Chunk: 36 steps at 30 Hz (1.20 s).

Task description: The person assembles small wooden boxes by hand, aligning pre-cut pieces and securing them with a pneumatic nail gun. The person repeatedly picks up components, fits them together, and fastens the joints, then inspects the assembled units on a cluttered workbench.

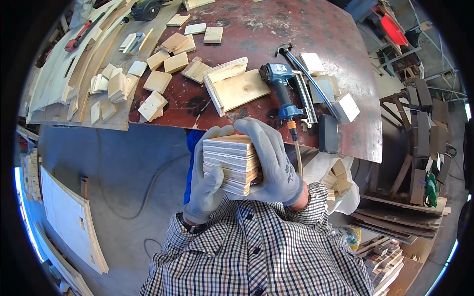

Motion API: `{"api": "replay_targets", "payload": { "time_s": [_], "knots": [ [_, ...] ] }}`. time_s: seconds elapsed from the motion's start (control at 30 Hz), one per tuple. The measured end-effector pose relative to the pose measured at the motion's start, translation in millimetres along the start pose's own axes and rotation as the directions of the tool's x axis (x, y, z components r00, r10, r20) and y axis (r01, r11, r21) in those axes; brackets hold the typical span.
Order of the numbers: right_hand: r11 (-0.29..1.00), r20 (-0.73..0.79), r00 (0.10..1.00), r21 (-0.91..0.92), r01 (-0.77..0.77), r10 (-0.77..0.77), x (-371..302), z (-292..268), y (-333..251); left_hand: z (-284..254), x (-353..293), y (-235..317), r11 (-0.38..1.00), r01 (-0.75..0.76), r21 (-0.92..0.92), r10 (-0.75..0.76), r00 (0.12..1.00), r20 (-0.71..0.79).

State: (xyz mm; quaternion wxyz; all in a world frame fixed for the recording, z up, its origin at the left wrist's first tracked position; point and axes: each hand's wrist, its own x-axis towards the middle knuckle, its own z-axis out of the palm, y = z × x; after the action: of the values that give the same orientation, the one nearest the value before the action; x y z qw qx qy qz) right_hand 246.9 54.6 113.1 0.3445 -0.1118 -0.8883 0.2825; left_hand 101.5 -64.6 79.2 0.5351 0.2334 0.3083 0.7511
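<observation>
A stack of small flat wooden blocks is held in front of my chest, just off the near edge of the table. Around its left side wrap the fingers of my left hand, in a grey work glove. My right hand, gloved the same way, grips the stack from the right, fingers over its far top edge. Beyond the hands, a wooden piece with raised edge strips lies on the table. Beside it rests a blue and black pneumatic nail gun with a hose at its orange fitting.
Loose wooden blocks lie scattered at the table's left. A blue-handled hammer is right of the nail gun, near a dark block. A white sack of wood pieces stands below the dark red table. A hose crosses the floor.
</observation>
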Motion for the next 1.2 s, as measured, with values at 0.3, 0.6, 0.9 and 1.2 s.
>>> {"api": "replay_targets", "payload": {
  "time_s": [0.3,0.6,0.9,1.2],
  "knots": [
    [0.993,0.053,0.999,0.121,-0.009,0.003,-16,11,32,13,-3,5,0.976,0.021,0.219,0.002,0.994,-0.106],
    [0.879,0.016,0.977,0.434,-0.199,0.213,-29,16,25,18,-3,0,0.996,0.090,0.005,-0.089,0.991,-0.095],
    [0.565,0.004,0.864,0.755,-0.333,0.503,-35,8,25,1,6,-9,0.990,0.140,-0.002,-0.140,0.988,-0.071],
    [0.655,-0.082,0.871,-0.626,-0.424,0.485,-38,-8,81,-39,3,-13,0.971,0.036,-0.237,-0.124,0.923,-0.365]
  ]
}}
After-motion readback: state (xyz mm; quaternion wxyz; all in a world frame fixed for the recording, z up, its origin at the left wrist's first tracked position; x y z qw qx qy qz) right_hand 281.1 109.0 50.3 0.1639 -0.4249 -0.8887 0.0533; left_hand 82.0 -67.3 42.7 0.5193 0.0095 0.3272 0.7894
